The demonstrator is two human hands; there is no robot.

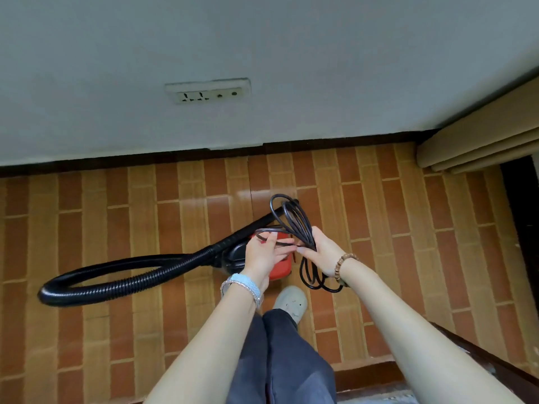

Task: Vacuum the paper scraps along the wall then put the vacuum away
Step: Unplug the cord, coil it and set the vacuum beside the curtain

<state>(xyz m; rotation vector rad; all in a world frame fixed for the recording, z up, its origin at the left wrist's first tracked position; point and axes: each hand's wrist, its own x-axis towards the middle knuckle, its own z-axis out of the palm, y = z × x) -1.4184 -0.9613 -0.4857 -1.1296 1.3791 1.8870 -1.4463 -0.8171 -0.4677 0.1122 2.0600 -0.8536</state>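
Observation:
A red and black vacuum stands on the patterned floor in front of my feet, mostly hidden by my hands. Its black ribbed hose loops out to the left and back across the body. My right hand grips a bundle of coiled black power cord; loops stick up above the fist and hang below it. My left hand pinches a strand of the same cord that runs across to the bundle. No paper scraps show on the floor along the wall.
A grey wall with a white socket strip rises ahead above a dark skirting board. Beige curtain folds hang at the right. A dark wooden edge cuts the lower right corner. My shoe is just behind the vacuum.

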